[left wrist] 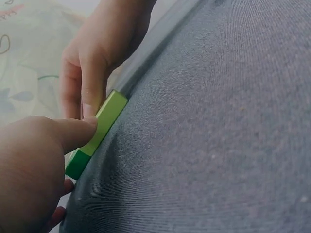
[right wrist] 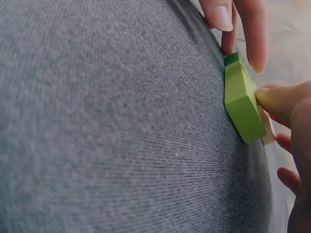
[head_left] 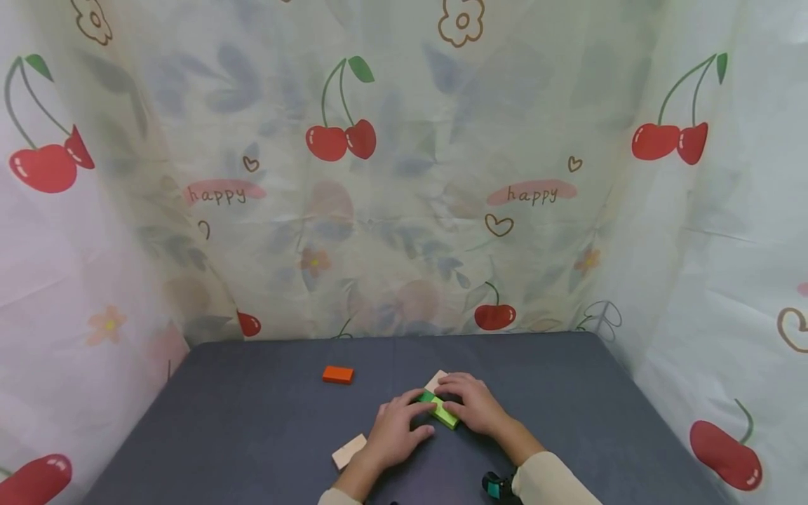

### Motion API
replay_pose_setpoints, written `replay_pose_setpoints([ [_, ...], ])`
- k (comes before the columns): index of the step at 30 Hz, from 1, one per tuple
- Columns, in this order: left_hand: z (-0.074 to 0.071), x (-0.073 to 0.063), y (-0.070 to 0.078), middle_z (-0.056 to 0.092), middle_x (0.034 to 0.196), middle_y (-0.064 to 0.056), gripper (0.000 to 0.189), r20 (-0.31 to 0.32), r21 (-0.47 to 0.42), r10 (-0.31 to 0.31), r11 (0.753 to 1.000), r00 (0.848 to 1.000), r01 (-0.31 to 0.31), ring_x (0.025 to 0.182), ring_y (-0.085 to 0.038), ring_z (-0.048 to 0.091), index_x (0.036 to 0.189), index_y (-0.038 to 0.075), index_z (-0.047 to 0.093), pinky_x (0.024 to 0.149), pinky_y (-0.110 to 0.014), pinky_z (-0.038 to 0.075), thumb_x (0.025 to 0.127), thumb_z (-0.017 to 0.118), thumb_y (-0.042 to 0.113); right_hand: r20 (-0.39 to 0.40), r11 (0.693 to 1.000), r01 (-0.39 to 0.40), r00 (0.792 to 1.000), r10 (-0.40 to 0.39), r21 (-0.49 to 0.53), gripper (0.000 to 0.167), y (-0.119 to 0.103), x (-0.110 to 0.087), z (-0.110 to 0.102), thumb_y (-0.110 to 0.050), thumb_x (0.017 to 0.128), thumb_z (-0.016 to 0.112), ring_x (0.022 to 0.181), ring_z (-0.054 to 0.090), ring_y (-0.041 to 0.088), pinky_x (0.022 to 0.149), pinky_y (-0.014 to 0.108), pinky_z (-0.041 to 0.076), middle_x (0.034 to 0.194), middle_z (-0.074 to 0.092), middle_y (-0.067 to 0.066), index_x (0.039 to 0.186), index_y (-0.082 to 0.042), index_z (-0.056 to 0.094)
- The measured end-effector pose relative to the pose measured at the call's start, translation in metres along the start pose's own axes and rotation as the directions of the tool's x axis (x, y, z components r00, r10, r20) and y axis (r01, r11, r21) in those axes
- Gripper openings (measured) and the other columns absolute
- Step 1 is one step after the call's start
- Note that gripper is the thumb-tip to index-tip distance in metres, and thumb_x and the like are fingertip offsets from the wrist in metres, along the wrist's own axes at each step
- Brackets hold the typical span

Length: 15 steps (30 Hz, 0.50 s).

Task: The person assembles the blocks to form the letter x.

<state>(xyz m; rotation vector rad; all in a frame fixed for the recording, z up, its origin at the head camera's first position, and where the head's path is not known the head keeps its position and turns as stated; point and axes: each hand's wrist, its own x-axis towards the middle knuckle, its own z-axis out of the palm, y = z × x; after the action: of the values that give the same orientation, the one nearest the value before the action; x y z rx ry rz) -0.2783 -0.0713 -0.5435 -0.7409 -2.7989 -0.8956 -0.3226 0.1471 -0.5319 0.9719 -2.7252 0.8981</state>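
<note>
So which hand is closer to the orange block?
Left. The left hand is right of the orange block, on its near side; the right hand is farther right, at the light green block.

Near wooden block (head_left: 347, 452): partly behind the left arm (head_left: 360, 475)
Far wooden block (head_left: 435, 381): partly behind right grip (head_left: 473, 402)
Dark green block (head_left: 426, 397): partly behind left grip (head_left: 398, 429)

This is a small, curtained-off nook, a bit like a tent. Thin, pale cloth curtains (head_left: 410, 175) hang behind and on both sides of a flat table covered in dark grey, finely lined cloth (head_left: 252, 414). Bright red cherries with green stems (head_left: 325, 144), little orange flowers (head_left: 315, 262) and the brown word "happy" (head_left: 217, 195) make it look homey. I can't tell which room it's in.
</note>
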Motion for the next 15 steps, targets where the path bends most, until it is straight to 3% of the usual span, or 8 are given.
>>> replay_pose_setpoints([
  [7, -0.009, 0.001, 0.0, 0.051, 0.14, -0.006, 0.036, -0.003, -0.103, -0.058, 0.993, 0.998, 0.057, 0.123, -0.033, 0.048, 0.126, 0.023, 0.067, 0.094, -0.058, 0.036, 0.091, 0.068, 0.032, 0.0, 1.0, 0.014, 1.0, -0.014, -0.024, 0.027, -0.003, 0.002, 0.001, -0.016, 0.092, 0.067, 0.129, 0.046, 0.031, 0.096, 0.062, 0.032, 0.131, 0.06, 0.007, 0.119, -0.015, 0.071],
  [15, -0.013, -0.002, -0.001, 0.051, 0.14, -0.007, 0.035, -0.018, -0.147, -0.095, 0.985, 0.995, 0.091, 0.124, -0.033, 0.048, 0.126, 0.021, 0.067, 0.097, -0.06, 0.034, 0.092, 0.067, 0.029, 0.028, 0.998, 0.042, 0.999, -0.041, -0.036, 0.029, -0.005, 0.003, 0.004, -0.018, 0.095, 0.064, 0.131, 0.043, 0.033, 0.097, 0.063, 0.031, 0.134, 0.058, 0.008, 0.123, -0.016, 0.069],
])
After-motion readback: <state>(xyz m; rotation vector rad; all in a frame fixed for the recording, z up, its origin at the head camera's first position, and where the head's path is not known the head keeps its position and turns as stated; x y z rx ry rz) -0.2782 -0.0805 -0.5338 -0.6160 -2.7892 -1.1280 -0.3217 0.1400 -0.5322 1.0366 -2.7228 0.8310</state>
